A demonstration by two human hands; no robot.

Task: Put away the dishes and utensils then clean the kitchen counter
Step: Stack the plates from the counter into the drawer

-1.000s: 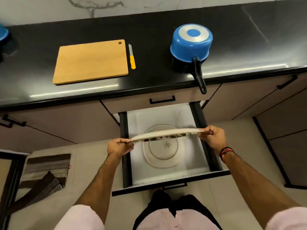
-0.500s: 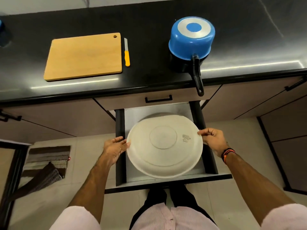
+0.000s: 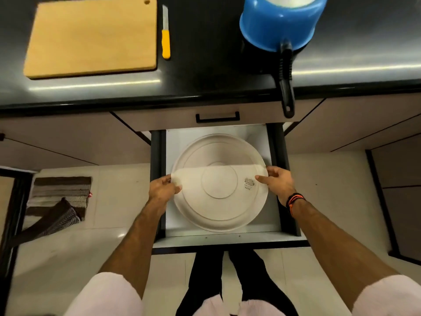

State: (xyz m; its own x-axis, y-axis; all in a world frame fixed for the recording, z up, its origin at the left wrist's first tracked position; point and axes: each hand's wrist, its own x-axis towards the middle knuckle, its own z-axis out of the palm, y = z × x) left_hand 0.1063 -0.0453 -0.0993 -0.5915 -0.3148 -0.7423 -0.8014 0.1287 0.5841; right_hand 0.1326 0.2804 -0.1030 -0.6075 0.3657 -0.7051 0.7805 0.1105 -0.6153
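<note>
Two plates are meeting in the open drawer point(image 3: 276, 179): I am gripping the upper plate point(image 3: 218, 201), upside down, by its rim, left hand point(image 3: 163, 190) and right hand point(image 3: 276, 182) pinching opposite edges, over the plate below point(image 3: 216, 149). I should be keeping it level and centred, then freeing my fingers outward. Farther off, the cutting board point(image 3: 91, 37), knife point(image 3: 165, 35) and blue saucepan point(image 3: 280, 23) are waiting on the counter point(image 3: 205, 71), the pan's handle overhanging the drawer.

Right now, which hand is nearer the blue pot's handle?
Right. The right hand grips the plate rim almost directly below the pot handle; the left hand grips the opposite rim, farther off.
</note>
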